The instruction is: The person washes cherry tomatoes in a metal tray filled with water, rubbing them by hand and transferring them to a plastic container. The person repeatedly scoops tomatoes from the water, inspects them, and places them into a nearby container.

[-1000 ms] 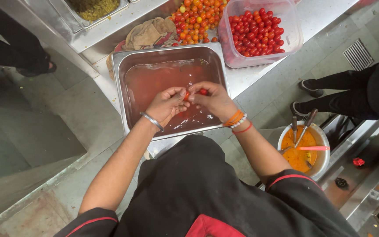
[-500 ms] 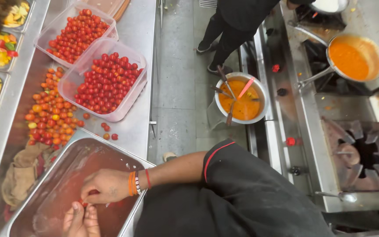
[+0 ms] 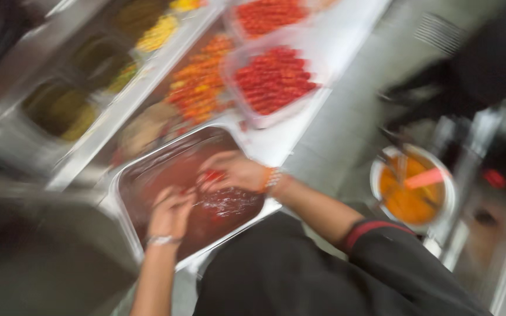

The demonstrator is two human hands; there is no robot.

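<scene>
A blurred steel counter [image 3: 346,76] crosses a commercial kitchen. Grey floor [image 3: 346,140] lies right of it. Steel wells [image 3: 60,111] sit left of it.

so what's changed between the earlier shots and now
Mostly the head camera swung, so the scene sits differently and is blurred. Both hands stay over the rectangular steel tray of red liquid: the right hand still pinches a small red tomato, the left hand stays beside it. The clear tub of red tomatoes is unmoved.

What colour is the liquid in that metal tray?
Reddish-brown liquid in the metal tray, seen from the blurred head view.
</scene>
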